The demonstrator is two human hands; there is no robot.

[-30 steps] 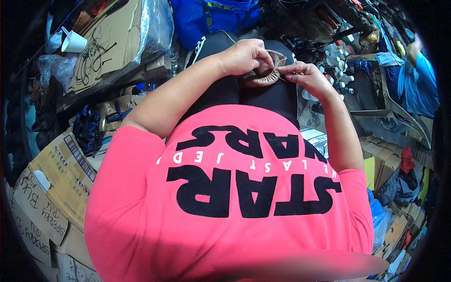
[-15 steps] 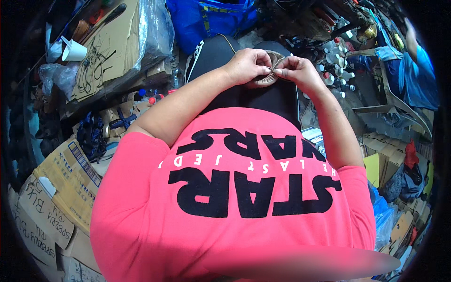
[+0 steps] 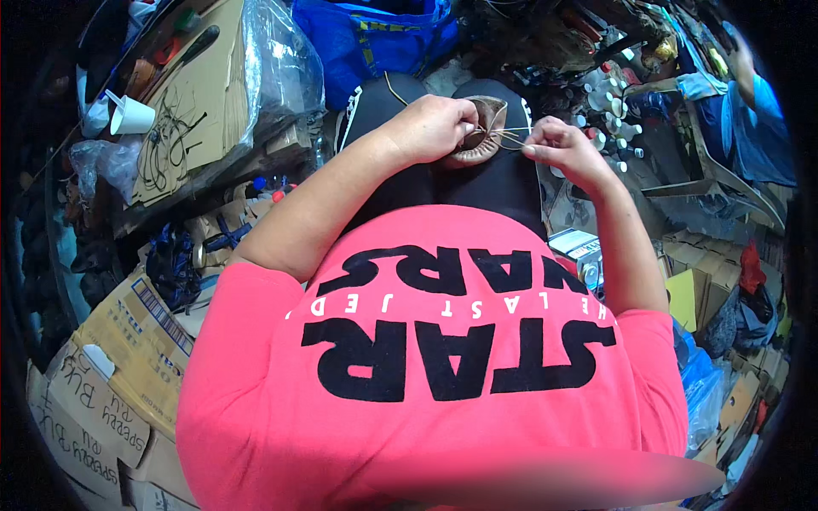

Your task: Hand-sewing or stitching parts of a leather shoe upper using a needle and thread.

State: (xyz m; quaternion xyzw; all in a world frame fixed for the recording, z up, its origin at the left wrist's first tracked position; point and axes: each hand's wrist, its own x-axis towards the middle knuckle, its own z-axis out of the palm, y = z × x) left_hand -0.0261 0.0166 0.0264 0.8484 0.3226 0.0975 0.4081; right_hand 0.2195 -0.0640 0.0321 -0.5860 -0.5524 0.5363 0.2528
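Observation:
A brown leather shoe upper (image 3: 479, 153) with a puckered, stitched rim rests on my dark-clad thighs. My left hand (image 3: 436, 128) is closed at its left side, fingertips pinched on a tan thread that comes out of the leather. To the right of the piece, my right hand (image 3: 564, 152) is closed too, thumb and fingers pinching the other stretch of tan thread (image 3: 511, 136). The strands cross over the opening and spread between the two hands. Any needle is too small to make out.
Beyond my knees stands a blue bag (image 3: 371, 43). Stacked cardboard (image 3: 209, 111) with dark cords and a white cup (image 3: 132, 116) are at the left. Several white bottles (image 3: 609, 106) stand at the right, near another person's blue garment (image 3: 750, 128). Cardboard boxes (image 3: 128, 349) lie at the lower left.
My right hand has moved right, away from the leather, drawing the thread out. My left hand has shifted slightly left. More of the shoe upper's opening shows now.

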